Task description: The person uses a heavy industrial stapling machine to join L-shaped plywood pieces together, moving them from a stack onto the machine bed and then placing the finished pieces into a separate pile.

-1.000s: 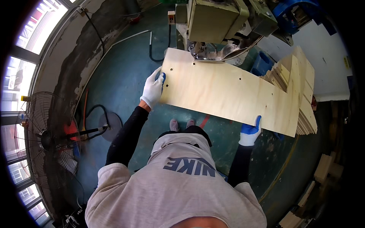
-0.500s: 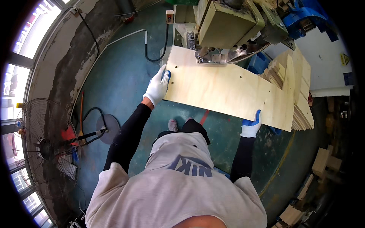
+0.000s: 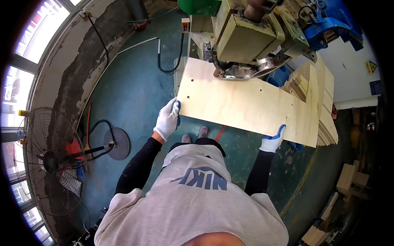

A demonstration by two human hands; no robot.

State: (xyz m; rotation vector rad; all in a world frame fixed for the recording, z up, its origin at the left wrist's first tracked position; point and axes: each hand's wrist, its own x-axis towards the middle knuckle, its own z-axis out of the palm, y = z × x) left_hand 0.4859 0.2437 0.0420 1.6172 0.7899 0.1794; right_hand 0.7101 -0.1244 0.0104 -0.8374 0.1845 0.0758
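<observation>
Wire fan at left, beside windows; round base on green floor. Warning sign, upper right. Wood blocks, lower right.

Pale flat plywood board with small dark holes: wood, smooth face, matt, soft grain visible. Pale stacked wooden boards: raw-looking, matt. White cloth gloves: matt; blue coating looks rubbery. Olive-green boxy machine head: painted metal, worn, dirty. Curved silver strip: bare metal, glossy. Light grey T-shirt: soft cloth, matt. Teal floor: smooth, slightly shiny, scuffed. Grey-brown wall: rough, patchy.
</observation>
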